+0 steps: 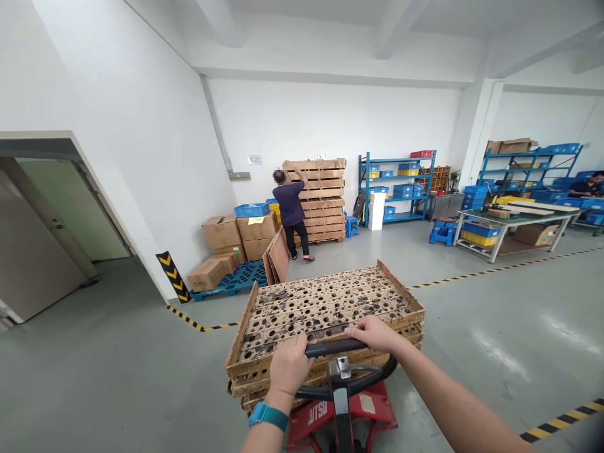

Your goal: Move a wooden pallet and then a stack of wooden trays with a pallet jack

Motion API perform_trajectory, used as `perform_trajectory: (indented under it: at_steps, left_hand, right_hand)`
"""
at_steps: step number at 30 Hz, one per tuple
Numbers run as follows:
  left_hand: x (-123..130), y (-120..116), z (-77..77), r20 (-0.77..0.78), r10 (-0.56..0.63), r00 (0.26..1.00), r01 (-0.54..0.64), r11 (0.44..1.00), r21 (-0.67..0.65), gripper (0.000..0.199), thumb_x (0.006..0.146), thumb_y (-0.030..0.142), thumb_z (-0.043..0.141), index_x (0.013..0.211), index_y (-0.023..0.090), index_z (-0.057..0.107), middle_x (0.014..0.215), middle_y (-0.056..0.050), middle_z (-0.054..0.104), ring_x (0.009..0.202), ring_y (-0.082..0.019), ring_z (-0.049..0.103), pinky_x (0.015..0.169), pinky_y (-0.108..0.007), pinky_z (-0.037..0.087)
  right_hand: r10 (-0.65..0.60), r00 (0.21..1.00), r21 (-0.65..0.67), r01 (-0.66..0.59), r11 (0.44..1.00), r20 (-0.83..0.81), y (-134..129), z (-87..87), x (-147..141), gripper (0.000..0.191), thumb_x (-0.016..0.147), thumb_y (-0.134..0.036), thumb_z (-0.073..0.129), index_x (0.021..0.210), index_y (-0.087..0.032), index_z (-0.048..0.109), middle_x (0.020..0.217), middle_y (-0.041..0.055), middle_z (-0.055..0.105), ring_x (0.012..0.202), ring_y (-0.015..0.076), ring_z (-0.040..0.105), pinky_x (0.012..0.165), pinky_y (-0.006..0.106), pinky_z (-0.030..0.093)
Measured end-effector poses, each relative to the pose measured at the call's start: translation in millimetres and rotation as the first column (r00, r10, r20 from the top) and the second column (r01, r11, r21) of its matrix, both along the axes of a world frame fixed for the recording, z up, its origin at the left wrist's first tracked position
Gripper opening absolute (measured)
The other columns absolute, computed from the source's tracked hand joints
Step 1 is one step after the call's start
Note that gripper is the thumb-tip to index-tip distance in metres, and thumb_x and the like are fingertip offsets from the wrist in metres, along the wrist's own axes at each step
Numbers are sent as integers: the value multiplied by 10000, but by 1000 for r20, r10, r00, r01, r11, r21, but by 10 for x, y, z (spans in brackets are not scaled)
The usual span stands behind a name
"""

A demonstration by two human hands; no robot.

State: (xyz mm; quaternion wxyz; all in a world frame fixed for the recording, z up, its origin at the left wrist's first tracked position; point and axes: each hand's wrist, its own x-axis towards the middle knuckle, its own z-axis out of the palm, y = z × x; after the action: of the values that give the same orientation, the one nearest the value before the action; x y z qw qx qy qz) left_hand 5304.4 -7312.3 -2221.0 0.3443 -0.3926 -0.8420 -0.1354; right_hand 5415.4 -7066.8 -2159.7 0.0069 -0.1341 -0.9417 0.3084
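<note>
Both my hands are on the black loop handle [336, 347] of a red pallet jack [377, 406]. My left hand [290, 363] wraps round the left corner of the handle, a teal watch strap on its wrist. On the right part of the top bar rests my right hand [372, 333], its fingers curled over the grip. Just beyond the handle lies a stack of wooden trays [325, 302]. The top tray has rows of round holes and dark stains, with raised edges on its sides. The jack's forks are hidden under the stack.
Ahead, a person [291, 207] in dark clothes reaches to a tall stack of wooden crates [321, 220]. Left of them are cardboard boxes [221, 233] on a blue pallet [231, 280]. Blue shelving [396, 179] and a green-topped workbench [514, 217] stand right. Striped tape [472, 275] marks the floor.
</note>
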Motion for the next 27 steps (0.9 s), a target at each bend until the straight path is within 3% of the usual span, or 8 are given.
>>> perform_trajectory:
  at_steps: [9, 14, 18, 21, 24, 27]
  left_hand:
    - [1, -1, -13, -45, -19, 999, 20, 1000, 23, 229, 984, 295, 536, 792, 189, 601, 723, -42, 651, 682, -197, 642, 632, -308, 495]
    - [18, -4, -20, -33, -14, 999, 15, 999, 30, 280, 1002, 319, 504, 773, 187, 596, 715, -44, 644, 674, -192, 631, 630, -310, 482]
    - [12, 29, 43, 81, 24, 996, -20, 998, -51, 288, 1005, 344, 483, 794, 191, 606, 753, -54, 662, 718, -217, 647, 655, -333, 477]
    - [58, 45, 131, 215, 75, 974, -49, 991, -123, 113, 919, 272, 588, 861, 185, 630, 839, -68, 693, 810, -252, 671, 704, -350, 478]
    - [207, -14, 173, 306, 77, 949, -51, 994, -93, 65, 810, 150, 642, 864, 185, 634, 863, -57, 695, 845, -247, 667, 730, -336, 470]
    - [366, -117, 131, 310, 28, 950, -25, 1000, -14, 91, 801, 104, 617, 799, 195, 615, 799, -39, 664, 797, -220, 645, 713, -316, 457]
  right_hand:
    - [-26, 1000, -10, 26, 1000, 15, -54, 98, 44, 577, 883, -680, 542, 614, -186, 411, 567, -15, 429, 536, 98, 387, 527, 247, 257]
    - [-10, 1000, 0, 10, 1000, -6, -36, 65, 42, 589, 883, -703, 527, 616, -187, 428, 572, -11, 438, 537, 105, 403, 525, 253, 259]
    - [-37, 999, -41, 37, 998, 8, -13, 64, 5, 580, 861, -709, 551, 624, -187, 463, 562, -11, 448, 541, 111, 427, 526, 251, 269]
    - [-45, 999, -17, 45, 999, 8, -25, 76, 32, 582, 872, -703, 540, 614, -188, 459, 553, -9, 444, 544, 115, 420, 542, 259, 268]
    - [-70, 996, 83, 75, 994, -61, -98, 33, 181, 570, 911, -671, 492, 612, -189, 444, 583, 4, 475, 582, 126, 428, 575, 275, 262]
    - [-94, 989, 138, 109, 984, -111, -193, -60, 349, 564, 930, -683, 443, 651, -195, 484, 644, 23, 548, 623, 144, 468, 588, 285, 261]
